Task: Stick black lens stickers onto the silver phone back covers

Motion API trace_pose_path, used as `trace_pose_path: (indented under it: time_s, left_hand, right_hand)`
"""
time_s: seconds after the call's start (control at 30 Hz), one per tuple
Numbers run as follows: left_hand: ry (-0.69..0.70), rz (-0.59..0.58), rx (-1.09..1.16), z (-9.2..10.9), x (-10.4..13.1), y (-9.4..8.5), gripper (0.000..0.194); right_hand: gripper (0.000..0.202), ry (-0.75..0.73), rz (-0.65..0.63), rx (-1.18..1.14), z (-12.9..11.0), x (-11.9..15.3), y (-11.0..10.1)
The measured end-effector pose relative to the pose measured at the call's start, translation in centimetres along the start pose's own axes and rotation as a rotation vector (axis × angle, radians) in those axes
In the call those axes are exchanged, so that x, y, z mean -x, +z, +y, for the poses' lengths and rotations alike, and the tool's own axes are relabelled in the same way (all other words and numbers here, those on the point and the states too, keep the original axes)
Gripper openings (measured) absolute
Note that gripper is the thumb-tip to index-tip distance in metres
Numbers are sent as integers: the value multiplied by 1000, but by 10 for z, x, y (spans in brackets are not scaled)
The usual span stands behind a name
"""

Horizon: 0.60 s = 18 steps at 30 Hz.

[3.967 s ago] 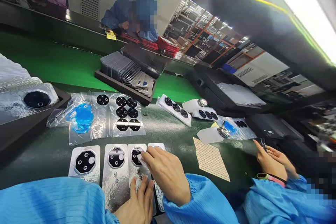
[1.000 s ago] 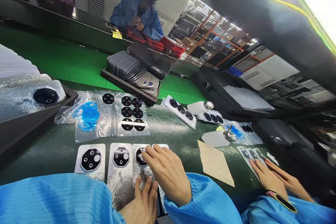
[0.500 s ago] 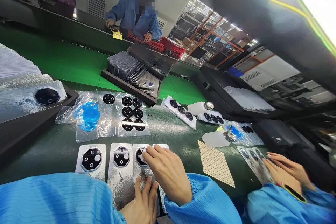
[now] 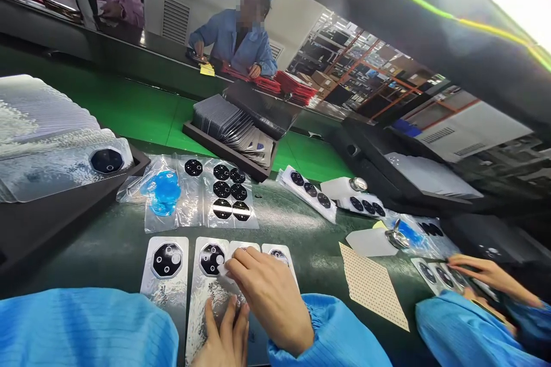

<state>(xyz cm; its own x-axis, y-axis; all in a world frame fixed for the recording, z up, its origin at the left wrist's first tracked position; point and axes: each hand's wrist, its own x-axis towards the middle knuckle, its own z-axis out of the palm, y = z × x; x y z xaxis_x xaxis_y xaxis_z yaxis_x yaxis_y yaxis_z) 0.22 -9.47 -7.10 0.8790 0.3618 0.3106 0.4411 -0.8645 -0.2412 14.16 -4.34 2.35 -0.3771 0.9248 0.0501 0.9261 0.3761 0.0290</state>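
Several silvery phone back panels lie in a row on the dark green bench, each with a black octagonal camera cover. On the second panel (image 4: 198,298) from the left, my left hand (image 4: 224,335) lies with its fingers spread on the lower part. My right hand (image 4: 269,292) is closed in a pinch on a small white wipe (image 4: 222,269), which touches the lower right edge of that panel's camera cover (image 4: 212,259). The leftmost panel (image 4: 165,284) lies apart from both hands. My right hand partly hides the third panel (image 4: 243,245) and the rightmost panel (image 4: 282,252).
Behind the row are bagged black camera covers (image 4: 230,189) and blue film pieces (image 4: 163,192). Racks of panels stand at left (image 4: 47,114) and back (image 4: 232,126). To the right are perforated beige sheet (image 4: 372,287), white pump bottles (image 4: 372,242) and a co-worker's hand (image 4: 495,275).
My right hand has gone from the third panel's camera cover to the second one's, with the white wipe. My left hand has shifted left onto the second panel. The camera view has shifted.
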Motion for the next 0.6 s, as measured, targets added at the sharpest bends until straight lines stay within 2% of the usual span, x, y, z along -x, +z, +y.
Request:
trace_pose_path:
  time_s: [0.17, 0.33, 0.6]
  left_hand:
    - [-54, -132, 9, 12, 1, -3, 30]
    - [-127, -173, 95, 16, -3, -7, 31]
    - [-45, -219, 62, 11, -3, -12, 30]
  right_hand:
    - [19, -35, 19, 65, -6, -5, 6]
    - [21, -47, 18, 72, -10, -7, 4]
    - [21, -60, 19, 96, -13, -6, 5]
